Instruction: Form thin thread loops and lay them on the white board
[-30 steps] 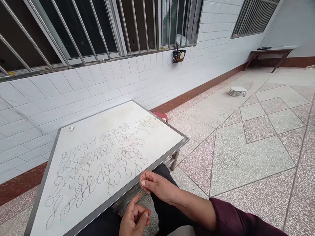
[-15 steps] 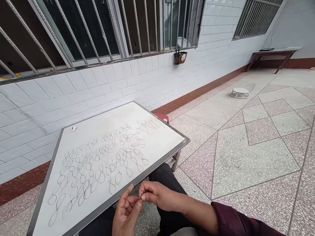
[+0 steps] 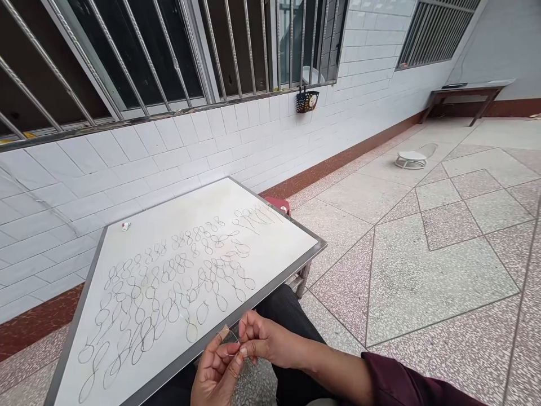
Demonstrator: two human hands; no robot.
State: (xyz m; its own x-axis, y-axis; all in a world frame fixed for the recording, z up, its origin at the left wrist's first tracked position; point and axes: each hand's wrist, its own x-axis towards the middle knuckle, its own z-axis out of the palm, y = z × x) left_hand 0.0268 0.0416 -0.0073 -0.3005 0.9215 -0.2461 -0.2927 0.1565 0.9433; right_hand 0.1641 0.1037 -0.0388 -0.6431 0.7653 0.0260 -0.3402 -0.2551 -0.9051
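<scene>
Just beyond the near edge of the white table [image 3: 283, 248], my two hands meet over my lap. My left hand [image 3: 217, 366] pinches a thin wire loop [image 3: 233, 334] between thumb and fingers, with a tan wrap on its index fingertip. My right hand [image 3: 264, 341] comes from the right and grips the same wire, its fingertips touching those of the left. Many thin wire loops [image 3: 203, 312], several shaped like a figure eight, lie in rows across the tabletop.
A small white and red object [image 3: 125, 226] lies at the table's far left corner. A red stool [image 3: 279, 204] stands behind the table. A black basket [image 3: 307, 101] hangs from the window bars. A low white chair [image 3: 412, 158] and a brown table [image 3: 469, 93] stand farther right.
A curved loop of wire now shows between my hands, where only a short bit showed before. My left hand has shifted slightly left and down.
</scene>
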